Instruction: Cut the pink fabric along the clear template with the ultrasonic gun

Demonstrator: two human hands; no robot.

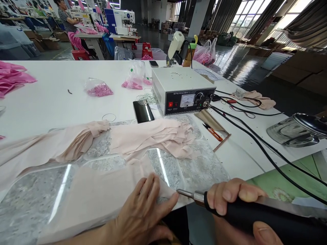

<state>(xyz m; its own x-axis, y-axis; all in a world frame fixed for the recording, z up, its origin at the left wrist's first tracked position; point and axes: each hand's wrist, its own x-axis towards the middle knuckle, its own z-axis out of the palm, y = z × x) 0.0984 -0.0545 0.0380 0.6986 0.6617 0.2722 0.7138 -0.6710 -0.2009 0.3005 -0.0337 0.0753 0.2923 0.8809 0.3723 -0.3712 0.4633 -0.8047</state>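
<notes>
Two hands: both at the near side of the table (58,81), one on cloth, one on a tool.
Left hand (146,207): partly open, fingers loosely together and pressed on the cloth, thumb stretched toward the tool's tip; no object seen enclosed.
Right hand (237,200): closed around the tool's black handle, fingers curled over the top.
Tool (255,217): thick dark handle, slim bright metal nose; tip at the cloth's edge beside the left thumb, contact not confirmed. Judged rigid and fairly weighty; hold by the handle, clear of the metal.
Cloth (99,190): pale pink, spread beneath the left hand and leftward. Judged light, limp, easily creased; best steadied flat by fingers near the edge.
Mat (209,166): glossy, grey, speckled; judged slippery under fabric.
Cloth stack (148,136): thin layers, uneven right ends, just beyond the worked piece.
Cloth bundle (79,139): long layers, gathered and folded at the right end.
Phone (143,111): flat, dark, reflective.
Snips (214,132): orange handles, slender dark points.
Metal box (185,88): hard, square-edged, pale top, black dial panel.
Cables (255,140): black, round, curving rightward.
Small bag (98,89): clear, crinkled plastic around pink bits.
</notes>
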